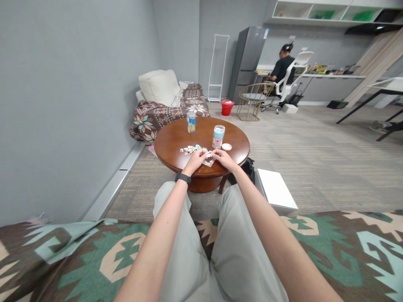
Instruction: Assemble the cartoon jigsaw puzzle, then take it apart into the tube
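My left hand [197, 159] is over the near side of the round wooden table [170, 144], its fingers pressed together at the small jigsaw pieces. Close by on the right is my right hand [224, 158], in a pinch; whatever either hand holds is too small to make out. Loose multicoloured jigsaw pieces [189, 149] lie scattered to the left of and behind my left hand. Between and below the hands, a partly filled flat puzzle [209, 161] lies near the table's front edge, partly covered by my fingers.
A printed clear jar [218, 137] stands behind my right hand, with a round white lid [226, 147] beside it. Farther back is a blue and yellow can [191, 123]. A white box [275, 187] sits right of the table. A person [283, 67] sits across the room.
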Demonstrator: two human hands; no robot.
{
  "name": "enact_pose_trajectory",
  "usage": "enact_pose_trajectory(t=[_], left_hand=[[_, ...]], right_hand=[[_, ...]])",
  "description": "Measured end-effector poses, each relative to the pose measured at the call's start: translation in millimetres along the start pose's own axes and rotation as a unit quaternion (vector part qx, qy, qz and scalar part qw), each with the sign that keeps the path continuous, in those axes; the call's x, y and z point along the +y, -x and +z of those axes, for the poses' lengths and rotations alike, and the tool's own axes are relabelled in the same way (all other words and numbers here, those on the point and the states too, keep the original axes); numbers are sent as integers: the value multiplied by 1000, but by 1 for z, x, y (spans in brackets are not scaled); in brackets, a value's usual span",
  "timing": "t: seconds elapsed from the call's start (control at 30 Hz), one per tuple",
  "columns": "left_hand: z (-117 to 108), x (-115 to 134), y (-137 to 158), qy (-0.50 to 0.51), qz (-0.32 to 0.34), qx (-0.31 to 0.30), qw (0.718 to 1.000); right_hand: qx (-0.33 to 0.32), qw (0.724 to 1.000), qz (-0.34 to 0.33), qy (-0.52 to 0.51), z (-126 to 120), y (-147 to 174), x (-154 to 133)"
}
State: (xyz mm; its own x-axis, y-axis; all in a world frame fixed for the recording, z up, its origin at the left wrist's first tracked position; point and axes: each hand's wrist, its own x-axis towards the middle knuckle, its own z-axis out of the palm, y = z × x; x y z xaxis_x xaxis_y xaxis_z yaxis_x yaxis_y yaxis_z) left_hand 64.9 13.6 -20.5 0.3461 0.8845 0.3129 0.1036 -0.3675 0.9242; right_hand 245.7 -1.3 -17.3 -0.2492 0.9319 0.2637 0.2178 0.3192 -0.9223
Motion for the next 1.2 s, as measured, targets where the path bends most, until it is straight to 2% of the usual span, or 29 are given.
enact_pose_trajectory(t=[0.13,0.3,0.57,0.77,0.87,1.03,1.2], left_hand=[[-2,5,3,-4,4,25,1000],[1,12,7,-67,-24,116,991],[5,10,7,-181,-31,148,972],[6,3,6,-271,-20,199,942],[6,4,6,-282,-2,196,939],[4,10,9,-248,20,130,960],[4,11,9,-244,28,131,961]], right_hand=[[63,996,18,-60,-3,-1,5],[140,990,18,2,-5,-2,9],[138,983,15,117,6,-4,12],[187,963,22,195,10,-6,12],[169,963,16,210,9,-4,9],[64,975,-2,214,8,0,1],[48,973,-29,225,9,1,-1]])
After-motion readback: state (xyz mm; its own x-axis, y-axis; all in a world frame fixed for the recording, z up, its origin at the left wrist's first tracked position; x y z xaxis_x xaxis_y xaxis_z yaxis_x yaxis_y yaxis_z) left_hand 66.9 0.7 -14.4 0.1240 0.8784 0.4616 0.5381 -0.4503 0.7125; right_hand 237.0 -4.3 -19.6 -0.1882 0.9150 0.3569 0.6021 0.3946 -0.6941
